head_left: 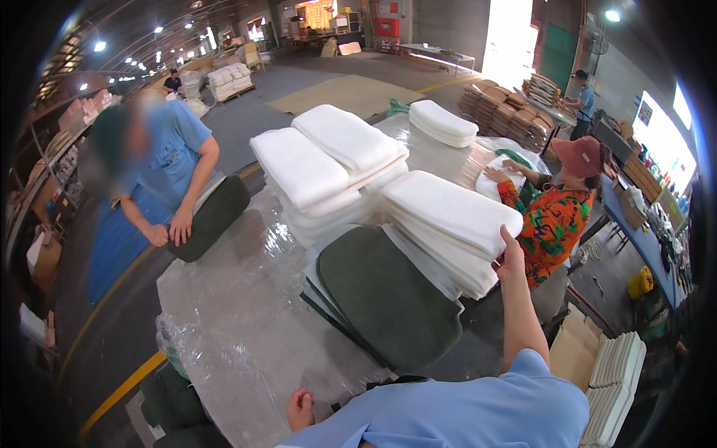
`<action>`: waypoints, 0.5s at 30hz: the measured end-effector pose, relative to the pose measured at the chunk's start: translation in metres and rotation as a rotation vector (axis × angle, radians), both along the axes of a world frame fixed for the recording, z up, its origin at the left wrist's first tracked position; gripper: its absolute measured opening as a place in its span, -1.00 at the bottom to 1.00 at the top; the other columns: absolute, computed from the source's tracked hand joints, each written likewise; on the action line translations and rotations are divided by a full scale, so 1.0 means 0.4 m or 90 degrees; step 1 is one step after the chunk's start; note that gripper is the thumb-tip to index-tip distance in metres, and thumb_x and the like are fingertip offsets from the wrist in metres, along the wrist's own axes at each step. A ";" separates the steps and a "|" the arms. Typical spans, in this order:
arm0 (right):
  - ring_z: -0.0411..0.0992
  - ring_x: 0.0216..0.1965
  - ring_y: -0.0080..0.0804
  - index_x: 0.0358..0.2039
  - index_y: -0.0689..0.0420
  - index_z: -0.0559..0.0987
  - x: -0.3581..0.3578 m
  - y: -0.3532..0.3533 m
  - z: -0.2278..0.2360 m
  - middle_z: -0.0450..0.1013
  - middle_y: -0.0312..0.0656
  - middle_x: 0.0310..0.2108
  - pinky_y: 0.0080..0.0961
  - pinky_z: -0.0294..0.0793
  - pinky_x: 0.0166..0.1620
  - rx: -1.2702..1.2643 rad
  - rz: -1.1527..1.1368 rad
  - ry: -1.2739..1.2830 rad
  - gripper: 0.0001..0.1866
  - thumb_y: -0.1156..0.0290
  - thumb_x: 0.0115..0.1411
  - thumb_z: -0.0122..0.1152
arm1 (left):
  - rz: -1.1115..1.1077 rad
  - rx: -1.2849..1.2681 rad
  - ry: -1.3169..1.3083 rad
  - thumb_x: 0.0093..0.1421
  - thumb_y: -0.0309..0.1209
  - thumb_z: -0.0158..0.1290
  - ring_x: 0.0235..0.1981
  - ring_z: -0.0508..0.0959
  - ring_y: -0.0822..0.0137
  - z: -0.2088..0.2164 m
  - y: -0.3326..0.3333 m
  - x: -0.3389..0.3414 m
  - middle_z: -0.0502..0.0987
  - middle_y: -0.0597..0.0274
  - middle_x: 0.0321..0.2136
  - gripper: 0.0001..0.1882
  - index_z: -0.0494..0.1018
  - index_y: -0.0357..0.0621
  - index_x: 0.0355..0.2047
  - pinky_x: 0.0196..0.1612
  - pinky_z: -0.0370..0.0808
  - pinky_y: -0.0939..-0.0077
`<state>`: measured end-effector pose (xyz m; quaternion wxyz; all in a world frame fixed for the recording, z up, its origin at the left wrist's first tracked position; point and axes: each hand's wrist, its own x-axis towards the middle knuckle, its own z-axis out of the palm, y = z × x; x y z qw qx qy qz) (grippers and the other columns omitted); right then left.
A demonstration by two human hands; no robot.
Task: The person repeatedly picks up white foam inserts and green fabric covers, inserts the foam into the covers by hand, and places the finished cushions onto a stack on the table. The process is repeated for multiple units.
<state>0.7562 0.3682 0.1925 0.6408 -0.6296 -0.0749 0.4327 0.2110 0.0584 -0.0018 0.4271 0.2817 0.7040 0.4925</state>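
My right hand [510, 254] reaches out and grips the near right corner of a white padded sheet [448, 205], the top one of a stack. Its thumb lies at the edge and the other fingers are partly hidden behind it. Low over the near edge of the plastic-covered table [224, 336], my left hand [300, 409] has its fingers curled in, with nothing visible in them. Between my hands lies a pile of dark green rounded panels [388, 295], with paler sheets under them. Another tall stack of white pads [328, 153] stands just beyond.
Across the table at left, a person in blue presses on a dark green piece [213, 224]. At right, a person in an orange patterned top handles a white pad [500, 178]. More white pads [443, 123] sit at the far end. White pieces [616, 381] are stacked low at right.
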 end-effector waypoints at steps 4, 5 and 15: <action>0.46 0.21 0.10 0.36 0.08 0.36 -0.001 0.036 -0.029 0.47 -0.03 0.21 0.16 0.41 0.26 0.167 0.114 0.134 -0.28 0.21 0.24 0.41 | -0.018 0.070 0.035 0.40 -0.48 0.09 -0.26 0.64 0.35 0.027 0.048 0.004 0.67 0.08 -0.19 -0.77 0.55 -0.30 0.01 -0.09 0.60 0.45; 0.46 0.21 0.11 0.35 0.10 0.37 0.009 0.040 -0.046 0.47 -0.01 0.21 0.21 0.40 0.27 0.194 0.112 0.130 -0.31 0.28 0.25 0.39 | -0.018 0.076 0.032 0.40 -0.48 0.09 -0.25 0.64 0.35 0.026 0.055 0.010 0.68 0.09 -0.19 -0.76 0.55 -0.31 0.01 -0.09 0.60 0.45; 0.47 0.17 0.13 0.36 0.26 0.29 -0.051 -0.139 -0.049 0.46 0.10 0.17 0.11 0.53 0.21 0.303 0.133 0.162 -0.28 0.38 0.20 0.25 | -0.074 0.057 -0.063 0.43 -0.44 0.08 -0.18 0.64 0.37 0.068 0.052 0.020 0.68 0.11 -0.14 -0.71 0.54 -0.31 0.09 -0.02 0.60 0.46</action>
